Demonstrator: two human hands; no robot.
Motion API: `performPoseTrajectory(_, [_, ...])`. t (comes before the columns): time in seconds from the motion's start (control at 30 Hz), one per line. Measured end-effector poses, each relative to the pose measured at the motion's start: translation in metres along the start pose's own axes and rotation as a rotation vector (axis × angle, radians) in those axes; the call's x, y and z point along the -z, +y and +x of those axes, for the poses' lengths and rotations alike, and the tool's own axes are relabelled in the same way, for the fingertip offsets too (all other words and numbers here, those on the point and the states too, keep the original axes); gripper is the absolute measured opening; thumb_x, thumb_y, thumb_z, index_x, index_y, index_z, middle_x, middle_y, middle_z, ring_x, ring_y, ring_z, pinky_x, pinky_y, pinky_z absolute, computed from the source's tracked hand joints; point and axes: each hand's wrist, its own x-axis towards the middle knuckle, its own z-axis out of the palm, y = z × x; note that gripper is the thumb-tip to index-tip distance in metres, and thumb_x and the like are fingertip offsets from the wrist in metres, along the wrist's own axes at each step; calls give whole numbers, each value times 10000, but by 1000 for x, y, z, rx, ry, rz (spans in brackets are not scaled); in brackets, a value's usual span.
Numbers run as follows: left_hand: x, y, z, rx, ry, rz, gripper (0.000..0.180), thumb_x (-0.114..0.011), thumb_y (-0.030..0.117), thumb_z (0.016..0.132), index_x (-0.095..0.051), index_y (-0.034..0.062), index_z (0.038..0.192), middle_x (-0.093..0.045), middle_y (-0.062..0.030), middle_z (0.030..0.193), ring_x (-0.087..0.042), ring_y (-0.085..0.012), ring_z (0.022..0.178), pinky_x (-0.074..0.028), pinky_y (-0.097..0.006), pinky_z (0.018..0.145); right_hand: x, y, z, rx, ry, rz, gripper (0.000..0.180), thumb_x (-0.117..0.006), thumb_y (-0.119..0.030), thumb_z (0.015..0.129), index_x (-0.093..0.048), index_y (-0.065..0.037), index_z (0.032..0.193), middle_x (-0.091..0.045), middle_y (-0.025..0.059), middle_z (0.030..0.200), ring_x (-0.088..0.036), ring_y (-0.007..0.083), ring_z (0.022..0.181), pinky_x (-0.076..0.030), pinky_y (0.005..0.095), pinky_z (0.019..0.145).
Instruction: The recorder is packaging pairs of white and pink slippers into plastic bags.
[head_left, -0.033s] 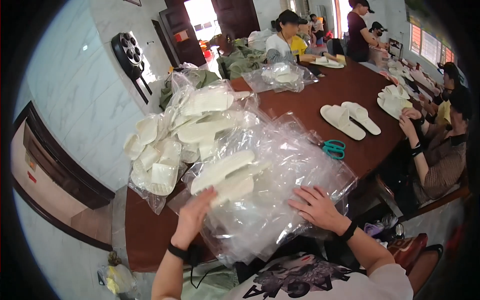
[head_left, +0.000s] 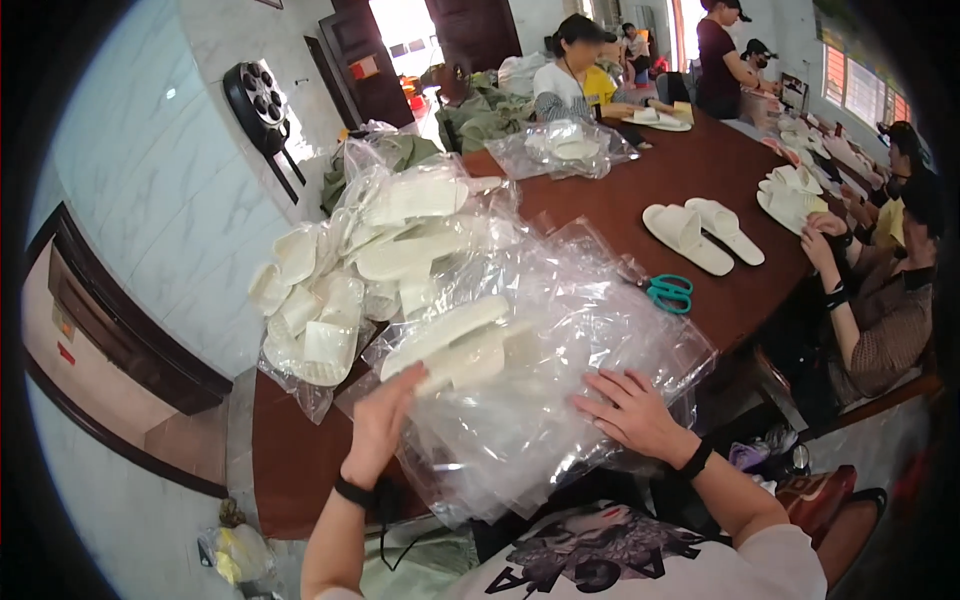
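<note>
A pair of cream slide slippers (head_left: 445, 335) lies on a pile of clear plastic bags (head_left: 550, 300) in front of me. The pair appears to be inside or under a layer of the clear film; I cannot tell which. My left hand (head_left: 386, 412) is at the left end of the slippers, its fingers stretched out close together and the tips at the nearer slipper's edge. Flat on the bags to the right lies my right hand (head_left: 630, 412), fingers spread, gripping nothing.
Bagged slippers (head_left: 320, 335) are heaped at the left of the brown table (head_left: 290, 450). Teal-handled scissors (head_left: 668, 293) lie right of the bags. Beyond are a loose slipper pair (head_left: 703, 238) and another bagged pair (head_left: 570, 150). Co-workers sit at the far side and right.
My left hand has moved up very slightly, its fingers closer together. The right hand stays on the bags. Otherwise only a tiny shift of the view shows.
</note>
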Motion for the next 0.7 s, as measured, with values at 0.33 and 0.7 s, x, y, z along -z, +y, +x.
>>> performPoseTrajectory(0.33, [47,6,53,55,-739,-70,627,-692,233,889,-450,104,1453,-409,-133,1527,-402,-259,1393,-364,-346,1093,-7,-12,8,-59,79,75,449,-633,-247,875,-586,-216,1321,-535,92,1350,-497,274,1209,-386,419,976])
performPoseTrajectory(0.7, [-8,30,36,116,-672,307,867,-748,389,811,-320,116,1513,-266,-262,1555,-341,-444,1388,-339,-430,1119,-11,-9,1,-42,131,98,414,-651,-241,852,-612,-187,1261,-554,119,1279,-508,291,1183,-396,408,939])
